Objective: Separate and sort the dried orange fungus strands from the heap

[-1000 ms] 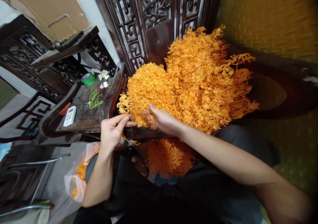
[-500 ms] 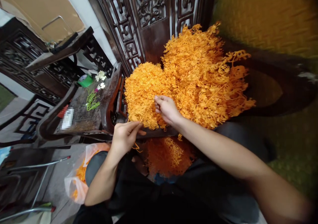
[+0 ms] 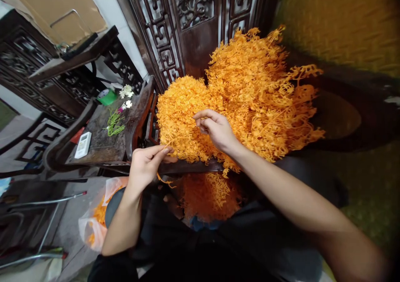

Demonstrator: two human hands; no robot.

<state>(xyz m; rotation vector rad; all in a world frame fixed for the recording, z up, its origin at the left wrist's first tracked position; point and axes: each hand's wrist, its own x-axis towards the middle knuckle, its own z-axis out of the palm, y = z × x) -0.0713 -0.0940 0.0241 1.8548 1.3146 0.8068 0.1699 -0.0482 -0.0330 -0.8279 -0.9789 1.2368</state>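
My left hand (image 3: 149, 163) pinches a thin orange strand (image 3: 165, 182) that dangles below its fingers, at the front left edge of the orange heap. Farther right, my right hand (image 3: 215, 129) hovers over the heap with its fingers curled and a little apart, and nothing shows between them. The smaller orange pile (image 3: 183, 102) lies beneath and behind both hands. Against it on the right rises a larger, taller orange pile (image 3: 253, 86) with branching strands sticking out.
To the left, a dark wooden table (image 3: 121, 146) bears green tape (image 3: 106, 96), white flowers, green stems (image 3: 115, 122) and a white remote (image 3: 83, 145). Below are a plastic bag (image 3: 96, 225) with orange bits and more orange strands (image 3: 218, 190). Behind stands a carved wooden backrest (image 3: 198, 44).
The strand stretched between both hands is no longer held by my right hand, whose fingers have loosened. My left hand has shifted slightly left and up with its strand.
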